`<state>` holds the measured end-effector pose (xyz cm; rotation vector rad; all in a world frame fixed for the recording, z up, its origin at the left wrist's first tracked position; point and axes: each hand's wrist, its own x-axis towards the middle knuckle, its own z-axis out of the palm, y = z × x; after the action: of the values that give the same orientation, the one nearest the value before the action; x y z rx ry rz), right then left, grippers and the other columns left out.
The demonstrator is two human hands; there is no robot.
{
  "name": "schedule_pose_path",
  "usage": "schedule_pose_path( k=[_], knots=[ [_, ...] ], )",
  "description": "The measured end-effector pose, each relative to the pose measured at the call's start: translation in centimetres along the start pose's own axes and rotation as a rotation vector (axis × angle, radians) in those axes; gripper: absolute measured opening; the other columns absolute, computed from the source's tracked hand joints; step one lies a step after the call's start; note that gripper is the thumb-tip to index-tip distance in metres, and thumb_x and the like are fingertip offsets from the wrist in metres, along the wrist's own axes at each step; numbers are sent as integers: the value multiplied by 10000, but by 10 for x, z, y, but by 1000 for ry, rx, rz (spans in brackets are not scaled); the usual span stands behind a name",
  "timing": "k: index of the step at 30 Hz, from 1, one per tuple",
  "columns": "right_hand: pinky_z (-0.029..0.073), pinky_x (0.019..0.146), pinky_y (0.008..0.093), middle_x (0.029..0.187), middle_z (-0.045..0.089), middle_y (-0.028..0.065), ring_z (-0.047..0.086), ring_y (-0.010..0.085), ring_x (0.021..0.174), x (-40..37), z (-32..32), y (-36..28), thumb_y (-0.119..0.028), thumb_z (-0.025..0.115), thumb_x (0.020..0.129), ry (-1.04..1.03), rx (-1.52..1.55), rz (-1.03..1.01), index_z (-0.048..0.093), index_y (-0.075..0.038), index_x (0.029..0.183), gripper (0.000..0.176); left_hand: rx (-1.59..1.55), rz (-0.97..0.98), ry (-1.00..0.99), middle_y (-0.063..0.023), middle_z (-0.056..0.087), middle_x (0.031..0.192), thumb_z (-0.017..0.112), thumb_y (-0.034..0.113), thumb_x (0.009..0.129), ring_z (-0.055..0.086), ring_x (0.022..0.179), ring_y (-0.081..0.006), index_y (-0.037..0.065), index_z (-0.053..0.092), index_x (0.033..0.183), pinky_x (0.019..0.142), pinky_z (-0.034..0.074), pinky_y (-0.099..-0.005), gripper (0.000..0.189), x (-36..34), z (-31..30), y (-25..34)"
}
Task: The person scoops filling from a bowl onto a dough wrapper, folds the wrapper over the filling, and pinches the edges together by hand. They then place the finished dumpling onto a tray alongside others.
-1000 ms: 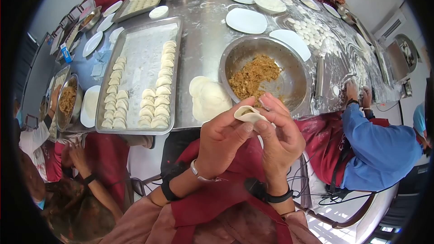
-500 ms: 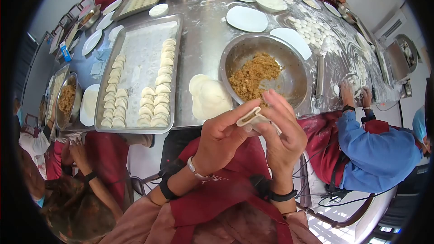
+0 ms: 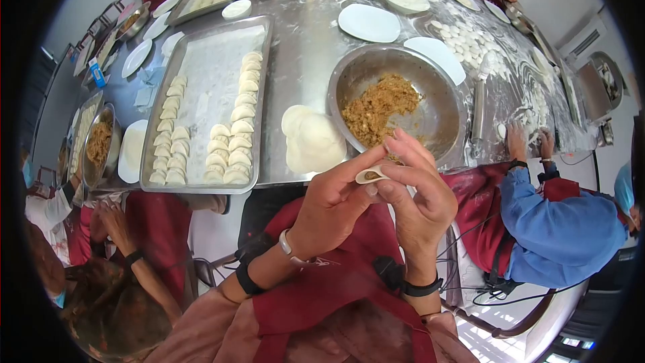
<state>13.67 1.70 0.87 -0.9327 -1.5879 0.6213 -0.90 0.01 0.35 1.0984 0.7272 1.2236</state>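
Between my two hands, in front of the table edge, is a dumpling (image 3: 366, 176) folded from a white wrapper, with brown filling showing at its unsealed left end. My left hand (image 3: 336, 205) grips it with thumb and forefinger. Thumb and fingers of my right hand (image 3: 422, 198) pinch its other side and hide much of it. Just beyond them stands a steel bowl (image 3: 440, 117) of brown minced filling (image 3: 379, 107). Left of the bowl lies a pile of round dough wrappers (image 3: 312, 141). A metal tray (image 3: 215, 60) farther left holds rows of finished dumplings (image 3: 238, 141).
White plates (image 3: 369, 23) stand behind the bowl. Dough pieces (image 3: 467, 44) and a rolling pin (image 3: 479, 111) lie on the floured right side. A co-worker in a blue sleeve (image 3: 557, 222) works at right, hands on the table. Other people sit around the table.
The wrapper's gap has become smaller and rounder as my fingers press its edges together. My right fingers have closed in over it. The view has shifted slightly.
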Motion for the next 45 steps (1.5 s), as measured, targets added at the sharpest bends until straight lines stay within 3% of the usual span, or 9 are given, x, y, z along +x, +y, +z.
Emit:
schedule_pose_path(
  k=[6,10,15,21,29,32,34,40,45],
  knots=[
    [466,958,414,1075,706,133,589,342,1163,1,-2,1,-62,764,742,-50,-70,-99,719,-30,884,152,268,76,-66,-124,580,1279,469,-38,950,571,1097,-114,-22,374,1440,882,475,-239,499,-3,-7,-1],
    [450,984,419,1164,671,149,561,357,1203,3,-5,-1,-166,774,748,-126,-189,-106,706,-30,1008,302,107,-90,-73,-141,578,1262,506,-37,932,572,1081,-128,-20,313,1469,889,469,-256,571,-1,-8,5],
    [416,1024,432,1245,631,157,512,364,1263,10,-10,-8,-260,780,741,-217,-122,10,666,-28,1135,471,86,2,-129,-137,581,1233,526,-43,921,568,1066,-126,-17,213,1500,878,473,-262,659,0,-10,-3],
    [429,1011,424,1194,659,151,521,355,1256,3,-9,4,-154,781,735,-266,-7,-41,722,-28,992,292,87,-29,-114,-152,576,1258,518,-59,908,554,1120,-136,-29,183,1502,924,451,-257,683,-1,-9,-1],
    [470,961,407,1082,705,129,578,338,1187,0,5,-7,-50,763,733,-55,65,51,732,-17,871,146,14,-97,-64,-148,563,1281,474,-97,893,537,1142,-117,-35,190,1500,934,437,-237,673,0,-7,7],
    [467,961,414,1083,704,132,584,337,1176,-2,4,-2,-42,758,743,-87,28,-5,726,-12,875,138,46,-57,-87,-129,588,1224,478,-96,896,559,1084,-102,-44,231,1488,892,461,-235,644,-2,-6,4],
    [463,964,416,1088,703,133,583,337,1176,-4,6,-1,-40,758,743,-41,-11,-12,723,-10,877,141,54,-89,14,-89,614,1123,485,-88,900,576,959,-78,-33,290,1475,810,483,-238,609,-4,-2,5],
    [451,977,415,1111,694,138,574,345,1189,-3,4,-2,-68,772,723,-52,-129,-71,718,-8,900,195,144,-32,-63,-41,617,983,500,-45,927,553,793,-70,3,346,1461,719,483,-246,558,-4,-9,-3],
    [437,997,412,1196,659,143,530,344,1245,9,0,-19,-134,792,701,-145,-135,36,719,-19,992,321,20,-59,-115,-46,614,974,490,-41,932,568,804,-73,-6,381,1420,723,484,-244,501,-4,-8,4]
  ],
)
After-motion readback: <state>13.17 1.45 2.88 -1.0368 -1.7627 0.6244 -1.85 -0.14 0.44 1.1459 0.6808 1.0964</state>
